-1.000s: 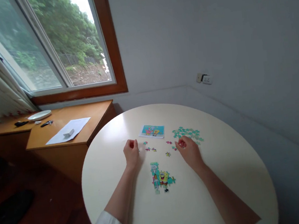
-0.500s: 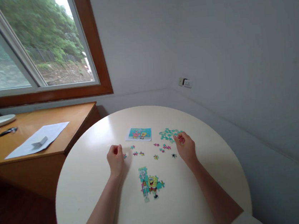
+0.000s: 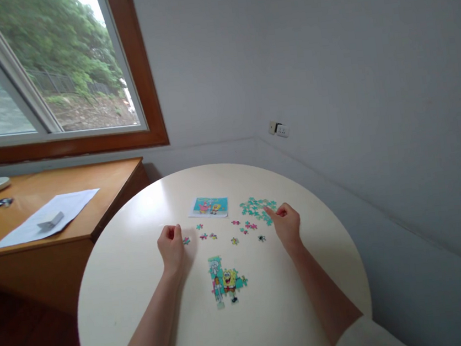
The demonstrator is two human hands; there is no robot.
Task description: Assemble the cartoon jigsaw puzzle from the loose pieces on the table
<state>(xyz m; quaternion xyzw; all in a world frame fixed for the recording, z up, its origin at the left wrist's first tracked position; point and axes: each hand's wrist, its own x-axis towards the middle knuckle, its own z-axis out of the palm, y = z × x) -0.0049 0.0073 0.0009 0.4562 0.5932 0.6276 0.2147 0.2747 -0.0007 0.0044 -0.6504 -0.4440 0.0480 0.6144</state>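
On the round table (image 3: pixel 112 270), toward its left edge, the person's left hand (image 3: pixel 171 249) has its fingers curled narrowly toward the thumb; whether a piece sits inside cannot be told. A pink-and-teal jigsaw piece (image 3: pixel 186 241) lies just beside its knuckles, so a small sideways swing could sweep it off or hide it under the hand. Farther along, nearer the far edge, lies the picture card (image 3: pixel 208 207), out of both hands' way. The joined SpongeBob jigsaw section (image 3: pixel 228 282) lies flat about midway between the side edges, on the near-edge side of the loose pieces; its narrow lower parts and the tab on its right would probably part first if a wrist or sleeve dragged across them. The yellow piece (image 3: pixel 235 241), the pink pieces (image 3: pixel 248 225) and the dark-marked piece (image 3: pixel 262 238) lie unfixed between the hands, and a low pass could scatter them. Toward the right edge, the teal pile (image 3: pixel 252 206) overlaps loosely, its pieces much alike, so picking up the wrong one, or two together, seems the likeliest slip. The right hand (image 3: pixel 287 226) reaches its thumb over that pile, the other fingers bent in; whether it grips anything cannot be told.
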